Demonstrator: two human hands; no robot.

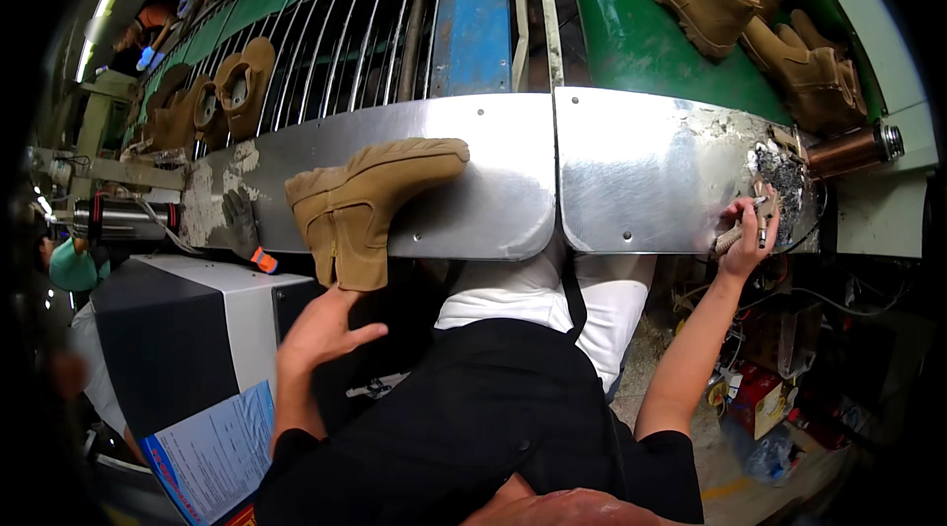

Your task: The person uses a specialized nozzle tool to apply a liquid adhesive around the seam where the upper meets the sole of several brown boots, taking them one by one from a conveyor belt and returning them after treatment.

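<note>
Head view: my left hand (321,329) is open, fingers spread, just under the shaft of the tan suede ankle boot (367,203), which lies on its side on the near metal shelf (503,181). My right hand (747,230) at the shelf's right end grips a small brush-like tool (762,215).

Tan suede boot (370,206), on its side, overhanging metal ledge's edge
</note>
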